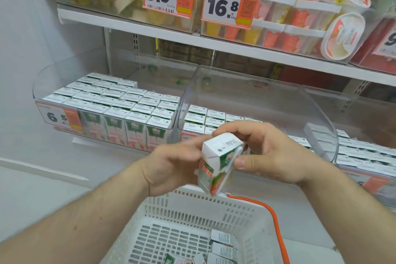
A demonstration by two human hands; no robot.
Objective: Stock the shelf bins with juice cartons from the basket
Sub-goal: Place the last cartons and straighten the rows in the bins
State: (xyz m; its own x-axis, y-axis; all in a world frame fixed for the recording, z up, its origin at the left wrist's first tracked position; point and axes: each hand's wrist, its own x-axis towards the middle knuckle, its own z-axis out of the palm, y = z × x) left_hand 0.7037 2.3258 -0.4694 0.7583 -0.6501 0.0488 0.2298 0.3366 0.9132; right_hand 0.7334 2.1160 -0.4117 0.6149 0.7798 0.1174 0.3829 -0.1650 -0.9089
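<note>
Left bin (pixel 64 83): full.
Middle bin (pixel 317 118): part full.
Basket (pixel 192 203): few cartons left.
Hands: left hand (pixel 171 169) and right hand (pixel 272 156) both grip one carton (pixel 216 167).

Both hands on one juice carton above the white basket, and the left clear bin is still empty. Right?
Not quite. The head view shows the left clear bin packed with cartons, not empty. The rest holds: left hand and right hand both hold one juice carton above the white basket.

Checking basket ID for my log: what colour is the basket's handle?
Orange; the handle curves along the white basket rim, clearest in the head view.
</note>
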